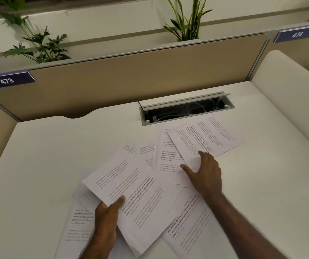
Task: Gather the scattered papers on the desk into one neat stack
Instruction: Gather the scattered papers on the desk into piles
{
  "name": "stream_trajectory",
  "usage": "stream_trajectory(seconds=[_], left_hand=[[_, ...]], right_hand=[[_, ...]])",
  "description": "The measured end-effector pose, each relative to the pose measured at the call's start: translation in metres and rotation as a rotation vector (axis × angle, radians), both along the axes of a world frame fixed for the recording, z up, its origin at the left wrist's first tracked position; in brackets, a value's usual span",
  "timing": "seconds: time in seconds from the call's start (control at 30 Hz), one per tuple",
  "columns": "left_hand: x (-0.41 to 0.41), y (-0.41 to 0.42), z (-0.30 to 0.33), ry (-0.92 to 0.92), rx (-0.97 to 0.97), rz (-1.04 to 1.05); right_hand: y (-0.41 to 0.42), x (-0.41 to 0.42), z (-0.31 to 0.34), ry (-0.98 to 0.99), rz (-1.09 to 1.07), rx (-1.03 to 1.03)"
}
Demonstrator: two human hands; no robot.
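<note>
Left hand [105, 215] pinches printed sheet [131, 184], thumb atop, likely collecting. Right hand [206, 172] on far sheet [206, 137] corner, probably dragging inward; pinch or press unclear. Papers [187, 221] fanned over desk [47, 156], unstacked.

bare desk [43, 165] open at left, open cable hatch [186, 109] behind papers [150, 165], divider panel [131, 75] blocking beyond

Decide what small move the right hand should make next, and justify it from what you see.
Probably slide the far sheet toward the gripped sheet in the left hand. The right hand touches the far sheet's near corner. That sheet lies farthest out, beside the cable tray, and the other papers lie fanned between the two.
</note>
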State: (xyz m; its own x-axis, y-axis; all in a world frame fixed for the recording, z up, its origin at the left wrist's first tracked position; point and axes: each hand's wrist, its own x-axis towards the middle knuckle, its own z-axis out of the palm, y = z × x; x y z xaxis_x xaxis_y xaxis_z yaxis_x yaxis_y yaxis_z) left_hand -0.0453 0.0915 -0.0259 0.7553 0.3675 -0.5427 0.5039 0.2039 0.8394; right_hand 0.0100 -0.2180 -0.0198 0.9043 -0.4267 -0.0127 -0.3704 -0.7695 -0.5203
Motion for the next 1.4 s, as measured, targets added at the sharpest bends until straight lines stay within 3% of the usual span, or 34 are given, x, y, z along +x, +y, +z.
stream_trajectory(seconds=[0.17, 0.43, 0.6, 0.7, 0.83, 1.23, 1.3, 1.4], left_hand=[[0.002, 0.009, -0.013, 0.042, 0.037, -0.002], [0.008, 0.020, -0.028, 0.095, 0.080, 0.044], [0.011, 0.020, -0.032, 0.098, 0.090, 0.040], [0.011, 0.020, -0.034, 0.095, 0.110, 0.033], [0.010, 0.022, -0.035, 0.092, 0.128, -0.002], [0.011, 0.025, -0.039, 0.094, 0.135, -0.018], [0.011, 0.025, -0.039, 0.082, 0.127, -0.011], [0.011, 0.024, -0.038, 0.072, 0.125, -0.006]], right_hand=[[-0.010, 0.020, -0.014, 0.153, 0.087, -0.138], [-0.055, 0.019, -0.009, 0.134, 0.223, -0.003], [-0.078, 0.018, 0.000, 0.022, 0.115, -0.034], [-0.070, 0.020, 0.000, 0.070, 0.085, -0.037], [-0.053, 0.020, -0.009, 0.273, 0.202, -0.111], [-0.099, 0.007, 0.018, 0.411, 0.563, 0.137], [-0.100, 0.005, 0.019, 0.302, 0.426, 0.243], [-0.087, 0.010, 0.016, 0.151, -0.052, 0.228]])
